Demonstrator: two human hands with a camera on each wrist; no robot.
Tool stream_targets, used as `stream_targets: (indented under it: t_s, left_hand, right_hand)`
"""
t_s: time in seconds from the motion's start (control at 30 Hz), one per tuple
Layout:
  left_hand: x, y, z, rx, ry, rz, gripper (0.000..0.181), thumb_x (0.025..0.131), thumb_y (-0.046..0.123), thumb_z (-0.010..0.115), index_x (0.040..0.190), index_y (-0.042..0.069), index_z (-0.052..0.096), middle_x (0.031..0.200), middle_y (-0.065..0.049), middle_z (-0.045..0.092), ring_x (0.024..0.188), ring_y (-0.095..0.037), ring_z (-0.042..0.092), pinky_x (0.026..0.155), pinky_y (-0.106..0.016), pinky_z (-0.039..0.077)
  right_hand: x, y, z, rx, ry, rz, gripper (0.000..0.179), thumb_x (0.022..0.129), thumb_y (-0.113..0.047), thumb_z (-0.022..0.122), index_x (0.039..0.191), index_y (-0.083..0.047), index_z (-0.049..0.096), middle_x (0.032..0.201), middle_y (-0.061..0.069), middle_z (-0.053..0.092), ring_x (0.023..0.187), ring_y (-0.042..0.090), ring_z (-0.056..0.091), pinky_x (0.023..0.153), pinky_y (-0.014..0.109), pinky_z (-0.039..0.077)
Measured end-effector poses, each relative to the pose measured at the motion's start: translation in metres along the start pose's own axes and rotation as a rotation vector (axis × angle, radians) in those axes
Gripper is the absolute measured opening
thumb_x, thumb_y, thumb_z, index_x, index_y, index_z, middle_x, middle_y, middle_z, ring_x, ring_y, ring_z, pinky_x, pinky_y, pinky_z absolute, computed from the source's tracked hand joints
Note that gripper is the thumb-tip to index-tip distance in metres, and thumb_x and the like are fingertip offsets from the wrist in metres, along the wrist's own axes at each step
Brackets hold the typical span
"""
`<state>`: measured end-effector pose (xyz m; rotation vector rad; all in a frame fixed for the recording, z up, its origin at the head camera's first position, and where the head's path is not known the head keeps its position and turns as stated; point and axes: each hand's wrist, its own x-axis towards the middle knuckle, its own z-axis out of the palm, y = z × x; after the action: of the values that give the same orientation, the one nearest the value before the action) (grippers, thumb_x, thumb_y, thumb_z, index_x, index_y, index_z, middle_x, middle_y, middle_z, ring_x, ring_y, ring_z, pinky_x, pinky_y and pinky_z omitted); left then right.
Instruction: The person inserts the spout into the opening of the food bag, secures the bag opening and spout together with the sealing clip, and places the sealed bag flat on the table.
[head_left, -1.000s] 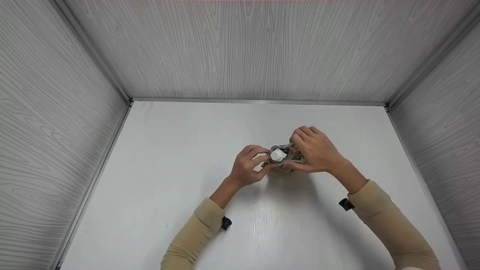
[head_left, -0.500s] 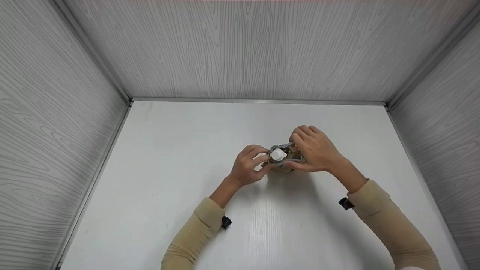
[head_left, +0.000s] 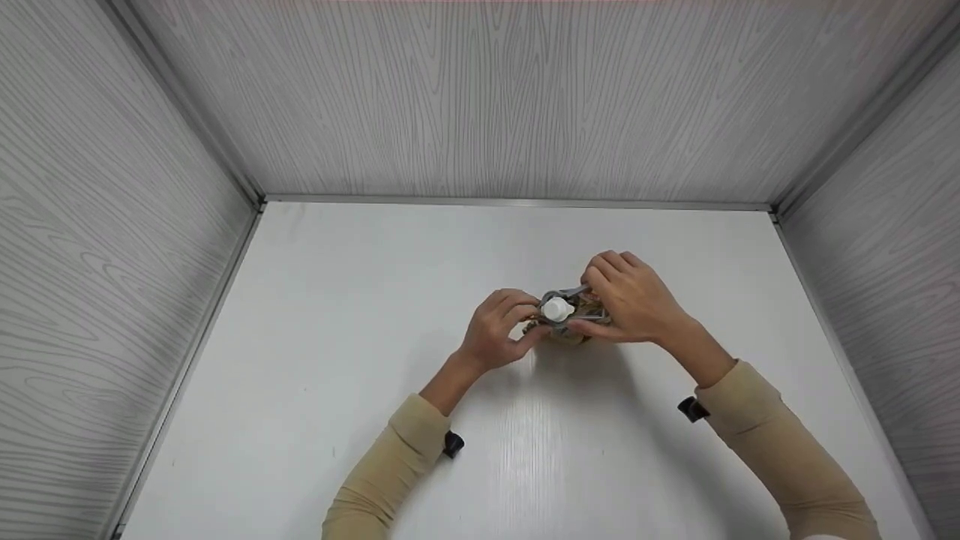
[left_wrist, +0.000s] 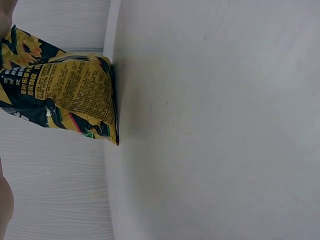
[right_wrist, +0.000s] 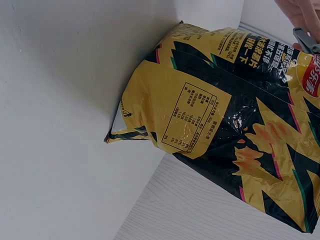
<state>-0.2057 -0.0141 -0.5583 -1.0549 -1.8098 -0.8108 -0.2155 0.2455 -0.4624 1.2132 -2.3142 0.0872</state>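
Observation:
A snack bag [right_wrist: 170, 110], yellow and black with printed text, stands upright on the white table in the right wrist view. Its printed lower part also shows in the left wrist view, the bag [left_wrist: 75, 95] standing close over the table there. Across its top sits a grey bag clip [head_left: 574, 291] with a white screw-cap spout [head_left: 557, 309]. My left hand [head_left: 491, 335] pinches the bag and clip at the left end, thumb in front and fingers behind. At the right end my right hand [head_left: 630, 304] grips the clip, its thumb along the front bar. The palms hide parts of the bag's mouth.
The white table [head_left: 360, 300] is bounded by grey wood-grain panels, with the back panel [head_left: 480, 105] beyond the bag. A small black wrist camera [head_left: 453, 445] sits by the left sleeve and another black camera [head_left: 692, 409] by the right one.
Both hands, the bag and the clip keep almost the same place. Only the left fingers shift slightly at the clip's left end.

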Motion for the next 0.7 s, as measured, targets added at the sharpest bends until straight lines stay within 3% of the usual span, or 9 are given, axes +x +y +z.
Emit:
stream_targets:
  t_s: [0.7]
  left_hand:
    - [0.011,-0.002,-0.005,0.003,-0.019,-0.005,0.034,0.085,0.028,0.089,0.103,0.006,0.070,0.105,-0.007,0.075,0.100,-0.021,0.069,0.091,-0.033,0.059]
  right_hand:
    - [-0.006,-0.001,0.003,-0.043,0.098,-0.031,0.070,0.103,-0.073,0.040,0.097,-0.006,0.059,0.093,0.011,0.065,0.089,0.032,0.065,0.076,0.049,0.059]
